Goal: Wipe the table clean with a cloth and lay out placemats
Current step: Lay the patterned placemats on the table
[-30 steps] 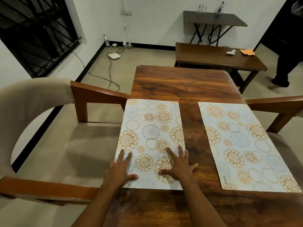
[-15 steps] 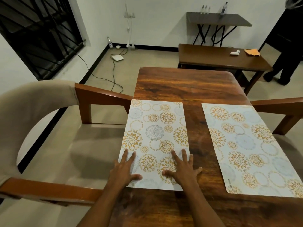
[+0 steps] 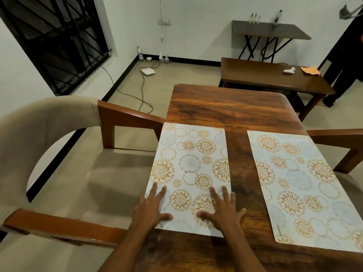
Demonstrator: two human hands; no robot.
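Left placemat (image 3: 191, 169) — on the wooden table (image 3: 225, 107); left hand (image 3: 150, 210) and right hand (image 3: 223, 211) pressed flat, fingers spread, on its near end. Second placemat (image 3: 302, 183) — to its right, apart.

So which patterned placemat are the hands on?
The left white, gold-flowered placemat beside the beige chair: left hand and right hand rest flat on its near end. The right placemat is untouched.

Left hand (image 3: 150, 211) and right hand (image 3: 224, 212) slid slightly back (toward the person) on the placemat (image 3: 192, 163).
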